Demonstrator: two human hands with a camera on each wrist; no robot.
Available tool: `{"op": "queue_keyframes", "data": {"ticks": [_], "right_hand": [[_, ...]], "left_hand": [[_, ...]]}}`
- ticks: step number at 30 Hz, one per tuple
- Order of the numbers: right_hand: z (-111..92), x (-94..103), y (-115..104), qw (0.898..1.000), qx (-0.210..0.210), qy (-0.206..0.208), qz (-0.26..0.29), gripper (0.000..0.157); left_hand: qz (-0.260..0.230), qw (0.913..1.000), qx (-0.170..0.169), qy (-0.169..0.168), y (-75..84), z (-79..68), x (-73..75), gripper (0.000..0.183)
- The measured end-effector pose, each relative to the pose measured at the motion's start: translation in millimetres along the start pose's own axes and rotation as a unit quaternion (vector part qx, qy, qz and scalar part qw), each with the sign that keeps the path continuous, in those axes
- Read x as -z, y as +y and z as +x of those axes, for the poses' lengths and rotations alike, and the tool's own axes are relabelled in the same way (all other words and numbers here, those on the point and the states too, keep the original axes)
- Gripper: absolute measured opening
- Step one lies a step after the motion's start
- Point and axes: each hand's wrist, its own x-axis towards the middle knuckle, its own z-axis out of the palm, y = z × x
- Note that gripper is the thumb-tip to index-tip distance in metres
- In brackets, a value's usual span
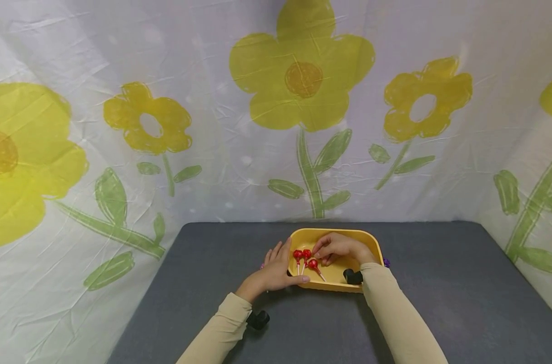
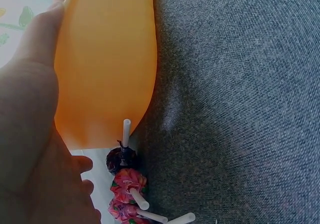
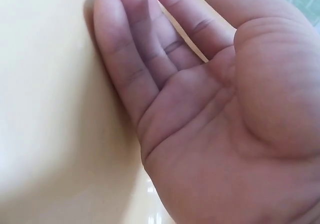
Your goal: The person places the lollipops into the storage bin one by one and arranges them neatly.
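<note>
In the head view, a yellow tray (image 1: pixel 349 233) stands near the table's far side with three red-wrapped lollipops inside. Two lollipops (image 1: pixel 297 255) lie side by side at its left end, and another lollipop (image 1: pixel 314 264) points its white stick toward the near wall. My left hand (image 1: pixel 275 268) rests against the tray's left end, fingers extended, thumb over the near rim. Reaching into the tray, my right hand (image 1: pixel 337 247) has its fingertips bent close beside the red lollipops; I cannot tell whether they pinch one. Its palm (image 3: pixel 200 114) fills much of the right wrist view.
Outside the tray's left end, a dark-wrapped lollipop (image 2: pixel 121 159) and pink-wrapped lollipops (image 2: pixel 129 185) appear in the left wrist view. Something purple (image 1: pixel 386 262) shows beyond the tray's right end. A flower-printed curtain (image 1: pixel 221 167) hangs behind the dark grey table (image 1: pixel 203 283).
</note>
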Motion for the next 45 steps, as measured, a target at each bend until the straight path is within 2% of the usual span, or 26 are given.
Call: {"op": "queue_keyframes", "data": {"ticks": [5, 14, 26, 36, 45], "right_hand": [[-3.2, 3.1, -0.6, 1.000, 0.002, -0.002, -0.022, 0.029], [-8.9, 3.6, -2.4, 0.999, -0.005, -0.010, -0.043, 0.028], [-23.3, 11.6, -3.5, 0.999, -0.012, 0.013, -0.048, 0.035], [-28.2, 16.3, -14.7, 0.997, 0.016, 0.008, -0.078, 0.039], [-23.8, 2.7, -24.9, 0.992, 0.066, -0.003, -0.110, 0.031]], "left_hand": [[0.001, 1.0000, -0.007, 0.004, 0.0, 0.3, -2.0, 0.125], [-0.003, 1.0000, 0.001, 0.001, 3.2, -1.2, -2.3, 0.125], [-0.004, 1.0000, 0.003, -0.003, 0.5, 0.4, -3.6, 0.126], [-0.002, 0.9999, 0.012, -0.004, 2.0, -0.2, 2.4, 0.124], [0.000, 0.9999, 0.014, 0.003, 0.8, -0.5, 2.4, 0.125]]}}
